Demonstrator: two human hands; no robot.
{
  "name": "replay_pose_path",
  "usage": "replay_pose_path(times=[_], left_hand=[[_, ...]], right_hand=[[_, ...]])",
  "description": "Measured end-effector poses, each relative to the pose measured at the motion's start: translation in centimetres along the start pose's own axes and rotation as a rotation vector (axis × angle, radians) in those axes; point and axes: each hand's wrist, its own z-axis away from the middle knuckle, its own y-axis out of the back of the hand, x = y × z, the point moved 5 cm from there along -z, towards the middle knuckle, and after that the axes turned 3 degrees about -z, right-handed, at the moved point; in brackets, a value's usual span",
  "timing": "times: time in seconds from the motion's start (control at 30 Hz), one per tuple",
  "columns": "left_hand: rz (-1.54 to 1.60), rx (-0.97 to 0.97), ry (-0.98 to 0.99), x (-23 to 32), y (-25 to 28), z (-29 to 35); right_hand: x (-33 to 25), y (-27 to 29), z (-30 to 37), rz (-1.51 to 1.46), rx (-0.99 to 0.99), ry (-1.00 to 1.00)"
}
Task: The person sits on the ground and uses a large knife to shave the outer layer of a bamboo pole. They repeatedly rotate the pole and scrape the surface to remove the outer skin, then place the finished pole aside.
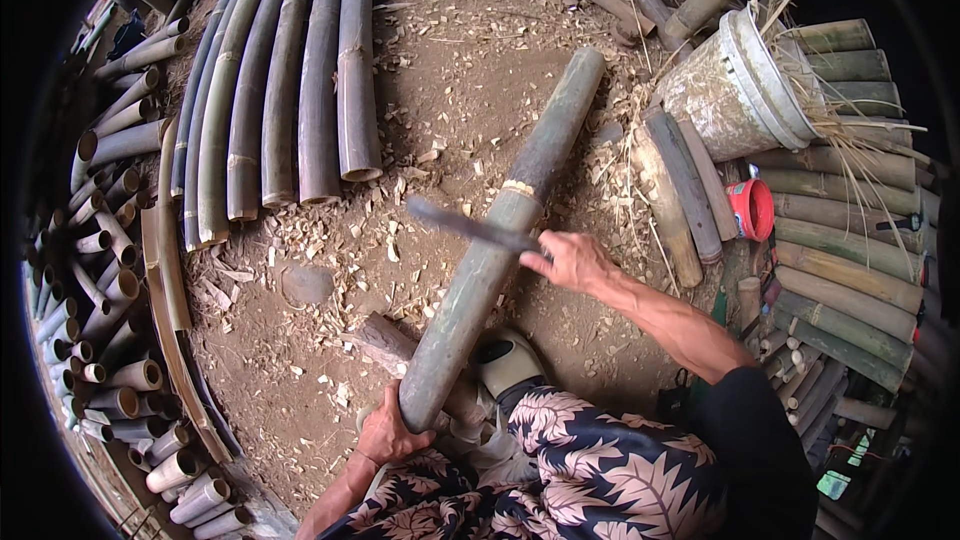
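Observation:
A thick grey-green bamboo pole (465, 295) slants from my lap up to the right, with a pale scraped ring round its node partway along. My left hand (392, 427) is wrapped round the pole's near end. In my right hand (572, 262) is the handle of a machete (455, 221), its dark blade pointing left across the pole just below the ring. The blade is smeared by motion, and I cannot tell if it touches the bamboo. A short wood block (385, 343) lies beside the pole's lower part, partly hidden behind it.
Long bamboo poles (285, 90) lie side by side at the far left. Cut bamboo pieces (120, 290) are stacked along the left edge. A dirty white bucket (735, 90), a red container (748, 210) and more bamboo (850, 280) stand right. Pale chips cover the dirt floor (470, 60).

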Motion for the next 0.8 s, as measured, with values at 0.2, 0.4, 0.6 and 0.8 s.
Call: replay_pose_path(times=[0.2,0.4,0.6,0.8], left_hand=[[0.101,-0.121,-0.01,-0.5,0.2,-1.8],[0.25,-0.149,-0.069,-2.1,-0.7,-3.0],[0.009,0.273,-0.058,0.7,-0.3,0.2],[-0.139,0.248,0.078,-0.5,-2.9,1.1]], right_hand=[[7.5,1.8,-1.7,-0.09,0.294,-0.502],[5.4,1.8,-1.8,0.047,0.129,-0.221],[1.3,1.4,-1.1,0.102,0.301,0.225],[5.1,1.8,-2.4,-0.079,0.127,-0.387]])
